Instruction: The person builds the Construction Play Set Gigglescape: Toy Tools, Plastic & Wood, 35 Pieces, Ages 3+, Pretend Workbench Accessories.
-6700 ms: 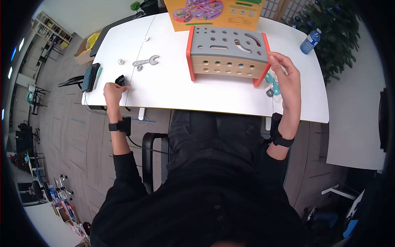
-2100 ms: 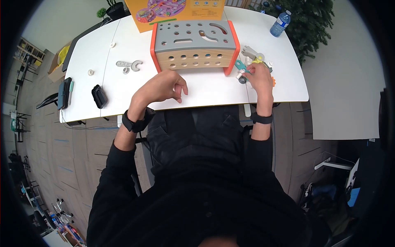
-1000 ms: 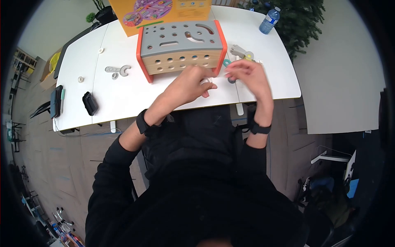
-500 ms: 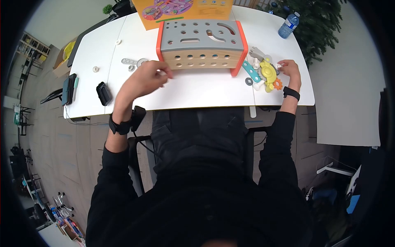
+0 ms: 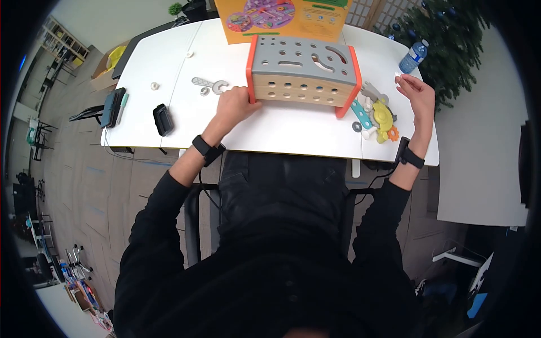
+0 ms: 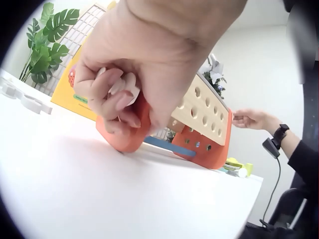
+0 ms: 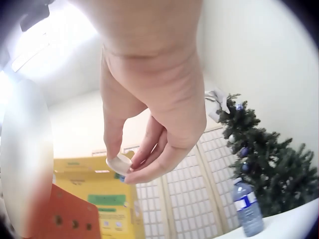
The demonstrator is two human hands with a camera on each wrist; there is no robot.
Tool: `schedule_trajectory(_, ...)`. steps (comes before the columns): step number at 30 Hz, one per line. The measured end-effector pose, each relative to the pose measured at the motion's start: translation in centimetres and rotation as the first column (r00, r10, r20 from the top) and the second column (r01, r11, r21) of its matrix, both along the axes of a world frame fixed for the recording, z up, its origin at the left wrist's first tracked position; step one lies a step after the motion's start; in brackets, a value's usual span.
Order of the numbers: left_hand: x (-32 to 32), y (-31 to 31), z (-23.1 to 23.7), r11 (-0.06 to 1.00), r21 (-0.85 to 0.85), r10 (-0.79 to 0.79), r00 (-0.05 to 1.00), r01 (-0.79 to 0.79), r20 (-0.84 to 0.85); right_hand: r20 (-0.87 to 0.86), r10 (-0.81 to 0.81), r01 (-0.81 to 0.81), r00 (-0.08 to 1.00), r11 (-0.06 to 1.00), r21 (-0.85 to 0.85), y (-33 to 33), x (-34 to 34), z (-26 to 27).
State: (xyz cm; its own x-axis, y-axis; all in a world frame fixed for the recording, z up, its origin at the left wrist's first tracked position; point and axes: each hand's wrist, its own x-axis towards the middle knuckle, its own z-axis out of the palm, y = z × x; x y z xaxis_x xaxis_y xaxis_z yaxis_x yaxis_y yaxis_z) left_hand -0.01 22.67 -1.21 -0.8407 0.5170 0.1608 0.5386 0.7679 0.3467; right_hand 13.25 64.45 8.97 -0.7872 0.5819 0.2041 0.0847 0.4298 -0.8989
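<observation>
A toy workbench point(image 5: 267, 56) with a grey holed top, wooden front and orange end panels stands on the white table. My left hand point(image 5: 234, 107) is at its left end panel point(image 6: 122, 144), fingers curled around a small white toy piece point(image 6: 130, 89) and touching the panel's edge. The palm partly hides that piece. My right hand point(image 5: 418, 98), raised at the table's right side, pinches a small round white piece point(image 7: 118, 164) between thumb and fingers. Below it lies a pile of toy parts: a yellow part point(image 5: 383, 116), a teal strip point(image 5: 360, 112) and an orange gear point(image 5: 393, 133).
On the left lie a grey toy wrench point(image 5: 218, 87), a nut point(image 5: 204, 91), white pieces point(image 5: 155, 85) and an open black case point(image 5: 163, 120). A yellow box point(image 5: 321, 22) stands behind the workbench; a water bottle point(image 5: 414, 56) is at the back right.
My left hand has gone from in front of the workbench's right part back to its left end panel. My right hand has risen from the pile toward the bottle, pinching the white piece.
</observation>
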Motion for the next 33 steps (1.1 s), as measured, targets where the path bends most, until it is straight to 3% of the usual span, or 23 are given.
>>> schedule_trajectory(3,1.8,1.0,2.1,0.99,0.104,0.096,0.995,-0.094,-0.011,-0.131,0.109,-0.122,0.985,0.988,-0.095,-4.3,-0.1,2.4)
schedule_trajectory(5,2.3,1.7,3.3,0.973,0.195,0.132,0.99,-0.12,-0.048,-0.327,0.253,-0.306,0.911,0.944,-0.121,-7.0,-0.4,3.2)
schedule_trajectory(7,2.3,2.1,4.3,0.955,0.238,0.192,0.981,-0.177,-0.041,-0.342,0.311,-0.368,0.887,0.923,-0.115,-8.2,-1.2,2.6)
schedule_trajectory(9,2.0,2.4,5.2,0.946,0.248,0.233,0.97,-0.209,-0.071,-0.383,0.398,-0.426,0.834,0.905,0.011,-9.3,-2.0,1.8)
schedule_trajectory(13,0.7,2.7,6.9,0.918,0.306,0.261,0.965,-0.253,0.016,-0.333,0.486,-0.514,0.808,0.858,0.004,-11.9,-2.2,1.4)
schedule_trajectory(14,0.3,2.7,7.3,0.906,0.336,0.262,0.965,-0.257,0.029,-0.318,0.492,-0.536,0.81,0.841,-0.064,-12.7,-2.1,1.6)
schedule_trajectory(17,-0.7,2.7,8.5,0.908,0.331,0.245,0.966,-0.256,0.076,-0.274,0.486,-0.512,0.83,0.859,-0.028,-13.2,-2.6,0.8)
schedule_trajectory(21,-2.7,2.7,9.0,0.922,0.202,0.314,0.944,-0.329,0.105,-0.184,0.513,-0.528,0.839,0.849,-0.041,-13.0,-3.8,-0.7)
schedule_trajectory(25,-3.5,2.7,9.7,0.924,0.215,0.283,0.943,-0.317,0.177,-0.137,0.546,-0.553,0.827,0.833,-0.02,-13.9,-5.4,-2.5)
schedule_trajectory(31,-4.9,2.7,10.1,0.927,0.212,0.229,0.914,-0.31,0.336,-0.164,0.505,-0.494,0.847,0.863,0.104,-16.3,-9.2,-4.9)
schedule_trajectory(33,-5.5,2.8,9.7,0.927,0.22,0.216,0.911,-0.304,0.351,0.004,0.491,-0.481,0.871,0.851,0.209,-17.3,-10.3,-5.0)
